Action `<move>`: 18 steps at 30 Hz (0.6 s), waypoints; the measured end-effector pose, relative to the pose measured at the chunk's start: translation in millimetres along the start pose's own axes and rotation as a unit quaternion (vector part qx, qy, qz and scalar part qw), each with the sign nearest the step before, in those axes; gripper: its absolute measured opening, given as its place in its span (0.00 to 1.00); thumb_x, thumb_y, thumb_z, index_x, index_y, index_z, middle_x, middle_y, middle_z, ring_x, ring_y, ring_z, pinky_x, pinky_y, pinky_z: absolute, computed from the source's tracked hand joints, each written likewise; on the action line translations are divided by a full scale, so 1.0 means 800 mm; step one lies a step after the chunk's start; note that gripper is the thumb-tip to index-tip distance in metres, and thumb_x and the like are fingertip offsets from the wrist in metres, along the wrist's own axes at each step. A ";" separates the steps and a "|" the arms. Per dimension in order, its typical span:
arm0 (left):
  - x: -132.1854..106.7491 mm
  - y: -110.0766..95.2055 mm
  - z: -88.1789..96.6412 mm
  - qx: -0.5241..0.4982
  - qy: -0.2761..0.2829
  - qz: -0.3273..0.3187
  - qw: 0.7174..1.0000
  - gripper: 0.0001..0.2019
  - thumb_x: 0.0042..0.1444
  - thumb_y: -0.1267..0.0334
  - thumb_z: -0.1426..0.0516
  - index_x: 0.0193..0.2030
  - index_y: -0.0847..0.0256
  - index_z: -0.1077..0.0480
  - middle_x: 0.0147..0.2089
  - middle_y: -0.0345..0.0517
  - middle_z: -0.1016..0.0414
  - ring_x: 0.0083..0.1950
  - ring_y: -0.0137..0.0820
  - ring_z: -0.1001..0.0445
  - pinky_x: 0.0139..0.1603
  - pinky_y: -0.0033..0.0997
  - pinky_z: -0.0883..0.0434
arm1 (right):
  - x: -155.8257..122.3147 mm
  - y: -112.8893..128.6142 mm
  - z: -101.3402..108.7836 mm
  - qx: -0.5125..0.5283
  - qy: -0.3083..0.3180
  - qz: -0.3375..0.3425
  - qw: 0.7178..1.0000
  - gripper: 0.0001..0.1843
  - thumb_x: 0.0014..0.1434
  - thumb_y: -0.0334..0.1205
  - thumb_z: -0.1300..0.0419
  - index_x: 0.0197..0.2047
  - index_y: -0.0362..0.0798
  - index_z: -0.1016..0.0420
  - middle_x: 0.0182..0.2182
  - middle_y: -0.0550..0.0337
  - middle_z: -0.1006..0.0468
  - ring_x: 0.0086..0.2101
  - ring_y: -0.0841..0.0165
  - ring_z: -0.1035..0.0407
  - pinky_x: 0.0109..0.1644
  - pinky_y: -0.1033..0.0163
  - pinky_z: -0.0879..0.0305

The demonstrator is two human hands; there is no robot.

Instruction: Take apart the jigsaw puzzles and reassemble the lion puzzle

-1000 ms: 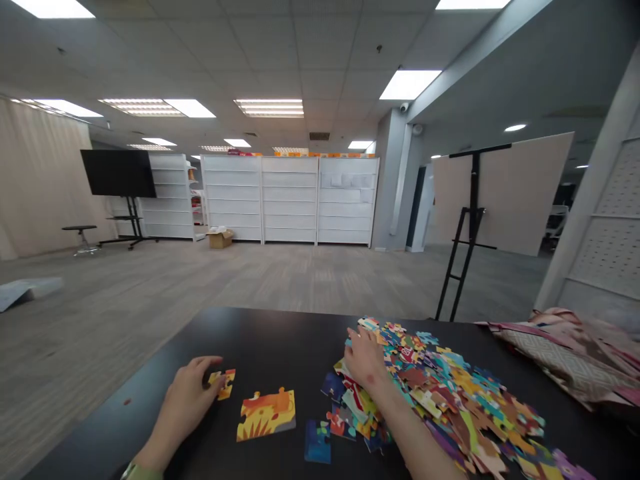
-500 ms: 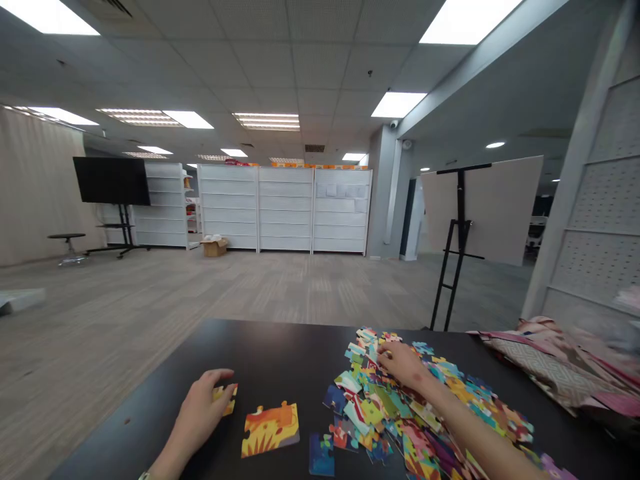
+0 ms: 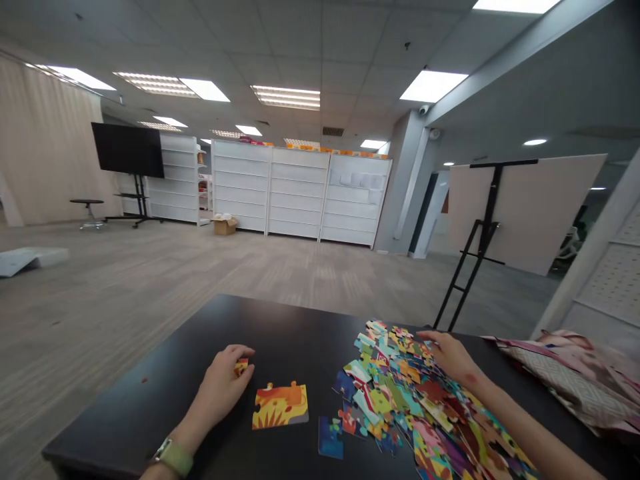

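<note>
My left hand point(image 3: 219, 387) is pinching a small orange and yellow jigsaw piece point(image 3: 241, 367), with part of the piece hidden by my fingers. Just right of that hand lies a joined section of puzzle point(image 3: 280, 407) in orange and yellow, showing a lion-like pattern. A blue puzzle chunk point(image 3: 331, 437) sits apart near the table's front. My right hand point(image 3: 451, 357) rests flat, holding nothing, on the far right edge of a large heap of colourful puzzle pieces point(image 3: 400, 407). A green watch point(image 3: 173, 457) is on my left wrist.
The heap and pieces lie on a black table point(image 3: 150, 413). A patterned fabric bag point(image 3: 575, 377) lies at the table's right end. Beyond the table are a carpeted floor, a black easel point(image 3: 483, 227), white shelving point(image 3: 300, 190) and a wall-size screen on a stand point(image 3: 127, 150).
My right hand has slid rightward to the heap's far edge. My left hand has moved up and right with its piece. The whole view has tilted as my head turned.
</note>
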State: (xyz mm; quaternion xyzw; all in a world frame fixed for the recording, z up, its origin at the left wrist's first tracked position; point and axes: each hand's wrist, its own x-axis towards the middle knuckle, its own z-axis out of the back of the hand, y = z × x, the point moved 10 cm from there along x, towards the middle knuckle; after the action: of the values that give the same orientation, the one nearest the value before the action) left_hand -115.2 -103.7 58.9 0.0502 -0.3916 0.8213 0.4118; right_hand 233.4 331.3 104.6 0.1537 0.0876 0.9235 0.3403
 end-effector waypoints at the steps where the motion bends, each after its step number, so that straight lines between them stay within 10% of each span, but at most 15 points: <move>1: -0.001 -0.006 -0.004 -0.001 0.002 -0.007 1.000 0.14 0.57 0.58 0.47 0.45 0.55 0.25 0.50 0.47 0.25 0.51 0.43 0.27 0.56 0.43 0.31 | 0.013 -0.012 0.001 -0.005 0.006 -0.009 1.000 0.27 0.53 0.38 0.49 0.53 0.45 0.20 0.52 0.47 0.20 0.55 0.53 0.28 0.62 0.51 0.37; 6: -0.003 -0.033 -0.017 0.004 0.013 -0.029 0.999 0.12 0.58 0.62 0.47 0.45 0.54 0.26 0.52 0.47 0.26 0.54 0.43 0.29 0.56 0.45 0.32 | 0.046 -0.038 -0.018 -0.004 0.062 -0.018 0.998 0.30 0.37 0.33 0.43 0.46 0.51 0.18 0.46 0.54 0.16 0.52 0.54 0.26 0.57 0.57 0.34; 18: 0.004 -0.100 -0.032 -0.019 0.020 -0.057 0.998 0.11 0.59 0.66 0.47 0.45 0.55 0.26 0.54 0.48 0.28 0.56 0.45 0.31 0.56 0.46 0.33 | 0.025 -0.071 -0.011 0.076 0.080 -0.104 0.988 0.30 0.35 0.33 0.40 0.46 0.45 0.19 0.29 0.58 0.18 0.29 0.63 0.26 0.34 0.64 0.35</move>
State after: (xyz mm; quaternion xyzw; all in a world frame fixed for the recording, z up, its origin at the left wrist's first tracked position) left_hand -53.9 -55.9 91.1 0.0479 -0.3951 0.7896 0.4670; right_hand 250.0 387.1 85.4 0.0945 0.1997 0.8830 0.4142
